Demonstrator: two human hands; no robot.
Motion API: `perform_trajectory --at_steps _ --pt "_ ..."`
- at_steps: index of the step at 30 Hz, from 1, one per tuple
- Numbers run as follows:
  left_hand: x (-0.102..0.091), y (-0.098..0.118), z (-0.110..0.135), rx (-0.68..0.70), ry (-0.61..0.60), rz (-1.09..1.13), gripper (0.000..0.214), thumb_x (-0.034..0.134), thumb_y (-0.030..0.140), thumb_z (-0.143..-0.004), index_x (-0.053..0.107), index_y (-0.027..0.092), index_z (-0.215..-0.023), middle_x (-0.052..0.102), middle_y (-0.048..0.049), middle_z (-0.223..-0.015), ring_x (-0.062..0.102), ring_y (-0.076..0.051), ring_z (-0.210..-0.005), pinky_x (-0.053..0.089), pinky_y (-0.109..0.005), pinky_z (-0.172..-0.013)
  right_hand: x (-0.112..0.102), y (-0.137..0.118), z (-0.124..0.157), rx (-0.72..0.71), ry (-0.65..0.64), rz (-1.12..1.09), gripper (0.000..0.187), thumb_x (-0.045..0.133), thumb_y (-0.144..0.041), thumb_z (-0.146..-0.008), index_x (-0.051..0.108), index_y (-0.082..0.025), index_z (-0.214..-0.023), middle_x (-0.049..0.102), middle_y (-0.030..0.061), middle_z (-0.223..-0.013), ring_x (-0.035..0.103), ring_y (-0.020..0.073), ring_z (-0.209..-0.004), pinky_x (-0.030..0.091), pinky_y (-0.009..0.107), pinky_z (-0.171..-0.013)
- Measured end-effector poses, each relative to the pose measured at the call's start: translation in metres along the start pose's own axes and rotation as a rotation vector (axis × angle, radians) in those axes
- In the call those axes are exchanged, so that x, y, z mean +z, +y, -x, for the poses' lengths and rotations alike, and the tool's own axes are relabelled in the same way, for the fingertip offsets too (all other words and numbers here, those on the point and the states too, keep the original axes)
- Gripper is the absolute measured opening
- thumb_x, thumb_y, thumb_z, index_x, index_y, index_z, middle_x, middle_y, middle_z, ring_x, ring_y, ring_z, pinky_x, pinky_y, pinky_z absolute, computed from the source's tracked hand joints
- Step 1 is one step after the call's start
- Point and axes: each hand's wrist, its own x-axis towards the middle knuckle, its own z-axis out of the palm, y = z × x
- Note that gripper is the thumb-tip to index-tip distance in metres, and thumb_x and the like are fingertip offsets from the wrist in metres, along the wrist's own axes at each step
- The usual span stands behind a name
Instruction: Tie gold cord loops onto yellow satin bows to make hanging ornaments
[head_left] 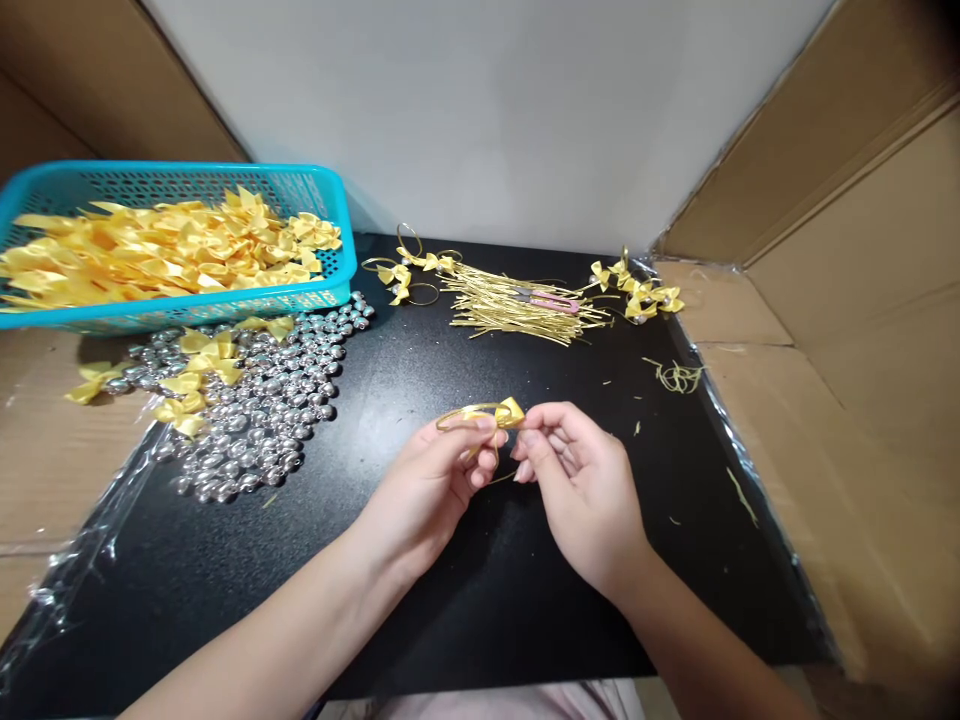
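Note:
Over the middle of the black table, my left hand pinches a yellow ribbon bow between thumb and fingers. A thin gold cord loops out from the bow above the left thumb, and a strand hangs below the fingers. My right hand is closed at the bow's right side, thumb and forefinger brought together. What lies between these fingertips is hidden. A bit of gold cord runs beneath, toward the right fingers.
A blue basket of yellow bows stands back left. Silver beads and some bows lie before it. Behind my hands are cut gold cords with pink-handled snippers, flanked by finished-looking bows. Cord scraps lie right; cardboard walls surround the table.

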Motion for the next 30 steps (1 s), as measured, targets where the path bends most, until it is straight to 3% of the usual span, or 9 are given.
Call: perform_trajectory --at_steps 19,30 --pt "-0.0023 -0.0038 0.0006 0.029 0.021 -0.079 0.012 0.076 0.007 -0.059 0.065 0.011 -0.059 0.063 0.0012 -0.054 0.053 -0.003 -0.044 0.043 -0.008 -0.040 0.0019 0.0024 0.0022 0.048 -0.021 -0.084 0.008 0.051 -0.023 -0.093 0.057 -0.019 -0.088 0.061 -0.0017 -0.069 0.057 0.0085 -0.055 0.048 0.020 -0.053" --pt "-0.0012 -0.0039 0.0015 0.034 0.028 -0.086 0.011 0.073 0.004 -0.056 0.065 0.011 -0.057 0.063 0.0020 -0.054 0.052 -0.002 -0.043 0.040 -0.008 -0.039 -0.0005 0.0031 0.0007 -0.008 -0.043 -0.036 0.010 0.050 -0.021 -0.094 0.057 -0.019 -0.087 0.060 -0.0013 -0.072 0.055 0.0087 -0.059 0.047 0.021 -0.057"
